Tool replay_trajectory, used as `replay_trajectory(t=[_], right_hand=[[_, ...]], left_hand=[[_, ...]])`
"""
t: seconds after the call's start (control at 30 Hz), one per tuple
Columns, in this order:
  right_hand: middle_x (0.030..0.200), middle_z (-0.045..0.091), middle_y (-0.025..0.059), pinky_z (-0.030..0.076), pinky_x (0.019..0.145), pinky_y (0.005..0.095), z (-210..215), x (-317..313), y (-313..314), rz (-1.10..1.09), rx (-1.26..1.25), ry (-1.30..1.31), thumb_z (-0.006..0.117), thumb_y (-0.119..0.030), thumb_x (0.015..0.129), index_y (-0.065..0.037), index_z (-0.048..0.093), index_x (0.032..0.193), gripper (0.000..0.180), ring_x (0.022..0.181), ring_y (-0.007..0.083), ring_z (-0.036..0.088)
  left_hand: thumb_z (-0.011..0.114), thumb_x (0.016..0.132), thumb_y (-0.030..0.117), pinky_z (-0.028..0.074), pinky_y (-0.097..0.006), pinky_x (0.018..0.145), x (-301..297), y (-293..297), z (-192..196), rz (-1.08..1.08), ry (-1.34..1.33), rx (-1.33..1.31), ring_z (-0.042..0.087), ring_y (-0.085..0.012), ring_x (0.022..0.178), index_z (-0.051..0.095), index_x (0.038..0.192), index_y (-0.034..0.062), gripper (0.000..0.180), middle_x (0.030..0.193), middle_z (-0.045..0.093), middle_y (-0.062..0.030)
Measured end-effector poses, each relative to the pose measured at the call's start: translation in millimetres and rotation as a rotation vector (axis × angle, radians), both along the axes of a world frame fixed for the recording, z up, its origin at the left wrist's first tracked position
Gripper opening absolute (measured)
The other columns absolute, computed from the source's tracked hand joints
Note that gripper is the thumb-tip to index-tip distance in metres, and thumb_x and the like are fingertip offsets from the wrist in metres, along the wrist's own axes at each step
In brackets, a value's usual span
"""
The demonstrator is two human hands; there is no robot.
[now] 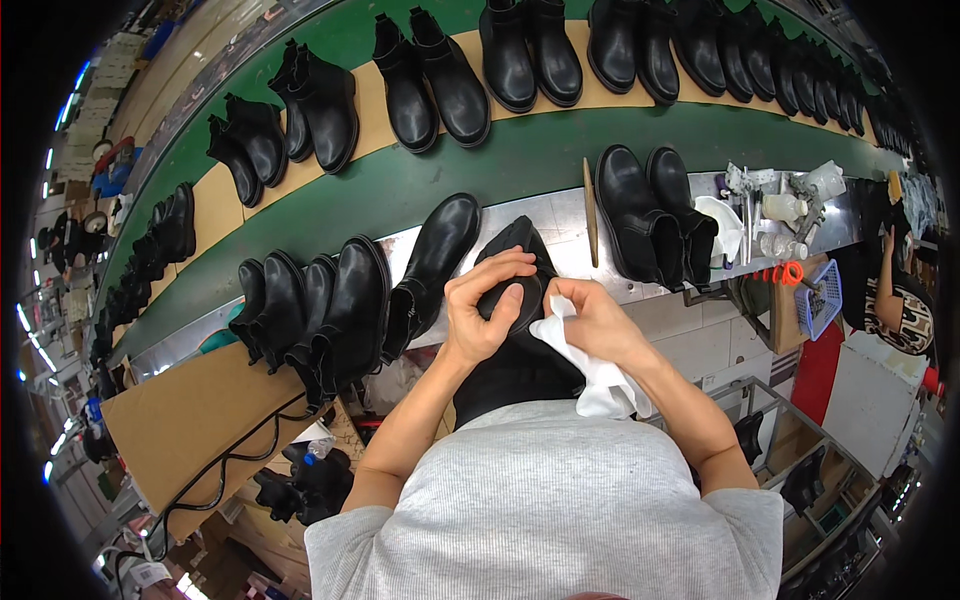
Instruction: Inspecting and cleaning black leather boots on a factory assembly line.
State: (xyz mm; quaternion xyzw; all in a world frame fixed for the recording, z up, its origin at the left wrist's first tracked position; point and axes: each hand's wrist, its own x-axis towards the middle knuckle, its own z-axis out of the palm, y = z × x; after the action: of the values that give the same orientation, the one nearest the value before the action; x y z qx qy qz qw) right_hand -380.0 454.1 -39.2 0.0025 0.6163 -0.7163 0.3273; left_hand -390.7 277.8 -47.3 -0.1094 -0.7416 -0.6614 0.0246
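Close to my body, a black ankle boot [515, 240] is held at the edge of the metal-topped bench, its rounded toe seeming to point toward me. My left hand [487, 305] curls over the boot from the left, fingers across its top and thumb bent along its front. Against the boot's right side, my right hand [597, 325] pinches a white cloth [605, 388] that hangs down over my wrist and shirt. Part of the boot is hidden by my hands. One more black boot [440, 250] lies just left of my left hand.
Right of my hands lie a thin wooden stick [590, 212] and a pair of black boots [640, 205]. Further right are clear bottles [785, 207] and a blue basket [822, 300]. Ahead, a green conveyor belt [540, 135] carries boots; a co-worker's arm [886, 280] shows at far right.
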Motion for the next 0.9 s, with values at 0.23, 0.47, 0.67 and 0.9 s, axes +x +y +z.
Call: replay_trajectory(t=[0.23,0.47,0.67,0.9], right_hand=[[0.059,0.046,-0.0018,0.025,0.038,0.0198,-1.2,-11.9,9.9,-0.101,-0.391,-0.529,0.053,-0.009,0.088,-0.008,0.050,0.083,0.006,0.045,0.0034,0.040],[0.065,0.053,-0.0048,0.037,0.050,0.0194,1.9,-9.1,-0.3,0.020,-0.076,-0.248,0.058,-0.007,0.082,-0.005,0.057,0.082,0.002,0.057,0.0009,0.047],[0.059,0.051,-0.0009,0.028,0.035,0.0211,-6.7,-9.6,7.3,-0.174,-0.399,-0.615,0.052,-0.013,0.088,-0.006,0.055,0.091,0.008,0.040,0.0042,0.039],[0.067,0.053,-0.0054,0.036,0.056,0.0191,-5.6,-8.1,-1.5,0.008,-0.073,-0.146,0.059,-0.003,0.078,-0.006,0.057,0.075,0.005,0.064,0.0021,0.048]], left_hand=[[0.055,0.075,0.007,0.044,-0.037,0.092,3.0,-4.5,-0.5,-0.008,0.008,-0.003,0.061,-0.0334,0.104,0.065,0.090,-0.0074,0.023,0.100,0.065,-0.0207],[0.055,0.076,0.010,0.044,-0.037,0.092,4.2,-5.1,-4.0,0.006,0.001,0.034,0.060,-0.0337,0.105,0.064,0.090,-0.0087,0.025,0.101,0.064,-0.0217],[0.054,0.076,0.011,0.043,-0.037,0.092,4.7,-4.3,-2.9,-0.004,0.007,0.029,0.060,-0.0337,0.105,0.064,0.090,-0.0091,0.026,0.101,0.064,-0.0219],[0.054,0.076,0.010,0.043,-0.038,0.093,3.6,-2.7,-2.1,0.007,-0.013,0.035,0.060,-0.0335,0.105,0.064,0.090,-0.0088,0.025,0.101,0.064,-0.0218]])
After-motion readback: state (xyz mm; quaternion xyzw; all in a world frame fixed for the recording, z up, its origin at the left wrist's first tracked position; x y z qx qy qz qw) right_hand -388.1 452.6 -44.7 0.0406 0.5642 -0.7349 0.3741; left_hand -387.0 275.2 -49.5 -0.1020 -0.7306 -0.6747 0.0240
